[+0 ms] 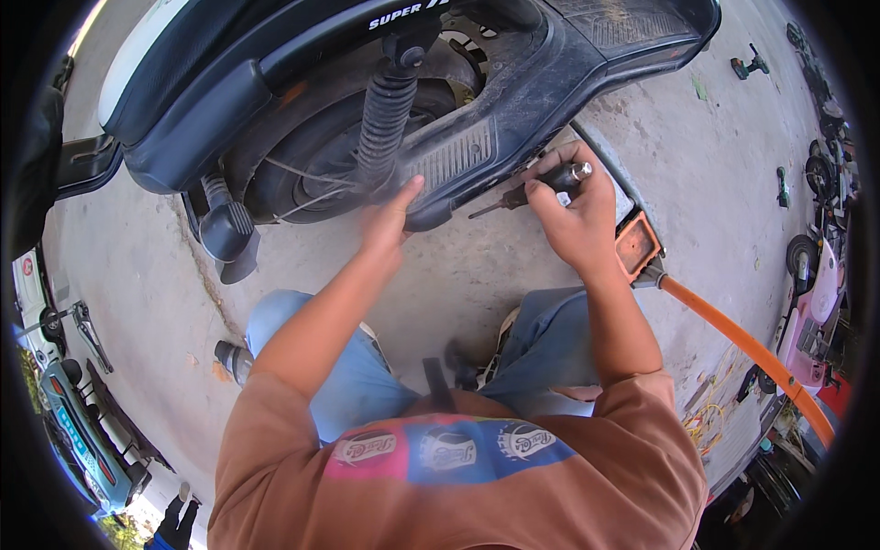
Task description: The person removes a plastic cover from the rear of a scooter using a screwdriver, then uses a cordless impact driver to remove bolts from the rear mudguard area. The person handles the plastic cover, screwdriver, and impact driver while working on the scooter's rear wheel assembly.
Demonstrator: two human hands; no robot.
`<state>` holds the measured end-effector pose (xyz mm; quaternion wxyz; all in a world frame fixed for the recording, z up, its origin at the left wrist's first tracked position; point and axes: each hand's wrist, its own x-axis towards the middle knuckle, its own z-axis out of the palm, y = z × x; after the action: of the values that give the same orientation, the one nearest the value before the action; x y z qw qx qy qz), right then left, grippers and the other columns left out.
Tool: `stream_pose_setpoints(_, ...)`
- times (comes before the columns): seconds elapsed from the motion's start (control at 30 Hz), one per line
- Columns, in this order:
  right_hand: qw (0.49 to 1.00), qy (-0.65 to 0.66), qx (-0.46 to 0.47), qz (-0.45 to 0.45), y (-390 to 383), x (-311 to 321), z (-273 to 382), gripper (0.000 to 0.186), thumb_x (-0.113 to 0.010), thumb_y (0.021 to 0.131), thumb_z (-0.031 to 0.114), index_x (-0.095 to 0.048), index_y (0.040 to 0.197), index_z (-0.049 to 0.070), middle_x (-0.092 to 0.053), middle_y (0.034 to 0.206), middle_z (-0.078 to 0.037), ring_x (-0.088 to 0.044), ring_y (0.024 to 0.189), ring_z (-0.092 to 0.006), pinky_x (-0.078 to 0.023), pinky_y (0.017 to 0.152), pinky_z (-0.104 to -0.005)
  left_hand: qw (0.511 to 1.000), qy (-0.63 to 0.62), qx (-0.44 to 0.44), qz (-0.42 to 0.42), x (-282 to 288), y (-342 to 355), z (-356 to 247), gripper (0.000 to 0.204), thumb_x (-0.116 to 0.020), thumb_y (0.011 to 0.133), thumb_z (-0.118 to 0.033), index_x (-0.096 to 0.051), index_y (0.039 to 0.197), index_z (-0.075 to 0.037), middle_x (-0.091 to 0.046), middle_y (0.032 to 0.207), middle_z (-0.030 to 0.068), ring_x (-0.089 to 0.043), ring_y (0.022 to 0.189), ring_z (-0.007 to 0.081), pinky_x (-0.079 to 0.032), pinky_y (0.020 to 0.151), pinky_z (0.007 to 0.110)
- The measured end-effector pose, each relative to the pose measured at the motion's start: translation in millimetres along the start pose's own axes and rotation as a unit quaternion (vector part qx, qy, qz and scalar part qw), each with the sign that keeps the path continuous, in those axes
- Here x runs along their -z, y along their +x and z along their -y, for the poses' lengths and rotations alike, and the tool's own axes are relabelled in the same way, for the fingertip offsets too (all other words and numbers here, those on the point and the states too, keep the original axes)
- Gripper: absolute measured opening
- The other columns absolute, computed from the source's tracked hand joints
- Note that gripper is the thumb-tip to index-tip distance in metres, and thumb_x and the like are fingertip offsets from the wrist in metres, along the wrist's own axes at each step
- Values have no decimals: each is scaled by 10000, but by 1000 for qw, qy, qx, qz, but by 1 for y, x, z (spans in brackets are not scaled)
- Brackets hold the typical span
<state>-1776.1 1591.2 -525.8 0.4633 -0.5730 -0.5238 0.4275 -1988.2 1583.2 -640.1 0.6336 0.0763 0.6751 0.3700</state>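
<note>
A black scooter (541, 82) spans the upper view, with a coil shock absorber (385, 115) in front of its rear wheel (298, 165) and a ribbed footboard (449, 156). My left hand (390, 220) grips the footboard's lower edge near the foot of the shock, thumb on top, other fingers mostly hidden. In my right hand (577, 211) is a screwdriver with a black handle (559, 181), its thin shaft pointing left beneath the footboard. Just below that hand, an orange jack (637, 246) with a long orange bar (733, 339) rests by the scooter.
Drills (750, 66) lie on the concrete floor (697, 183) at right. Parked scooters (807, 312), one pink, line the right rim. A teal vehicle (78, 426) stands at left, a tool (87, 335) beside it. Another person's legs (174, 522) show at lower left.
</note>
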Motion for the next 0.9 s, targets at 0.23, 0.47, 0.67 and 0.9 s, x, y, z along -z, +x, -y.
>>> stream_pose_setpoints(0.23, 1000, 28, 6, -5, 5, -8, -15, 172, -710, 848, 65, -560, 914, 12, -598, 719, 5, -517, 598, -39, -419, 541, -199, 997, -70, 17, 34, -4, -8, -6, 645, -795, 803, -194, -452, 1319, -16, -564, 1269, 118, -608, 1098, 217, -515, 908, 360)
stream_pose_setpoints(0.47, 998, 22, -52, -30, 4, -22, -12, 186, -725, 879, 122, -569, 941, 42, -584, 708, 8, -473, 532, -38, -356, 473, -192, 988, -151, -20, 11, -2, -4, 39, 564, -784, 800, -230, -473, 1227, -33, -587, 1214, 83, -570, 1084, 199, -425, 981, 333)
stream_pose_setpoints(0.67, 996, -31, -75, -33, 0, -36, -16, 150, -660, 919, 152, -566, 880, 42, -589, 679, -28, -466, 492, -53, -341, 416, -206, 997, -74, -16, -16, -9, -37, 36, 553, -742, 809, -166, -390, 1206, -13, -537, 1238, 154, -519, 1144, 255, -410, 982, 385)
stream_pose_setpoints(0.9, 992, -46, -115, -35, 0, -56, -8, 182, -627, 946, 178, -566, 818, 64, -596, 689, -36, -464, 456, -71, -330, 382, -213, 995, -82, 3, -51, -15, -36, 38, 479, -742, 807, -130, -423, 1127, 31, -555, 1123, 206, -566, 1071, 330, -452, 920, 418)
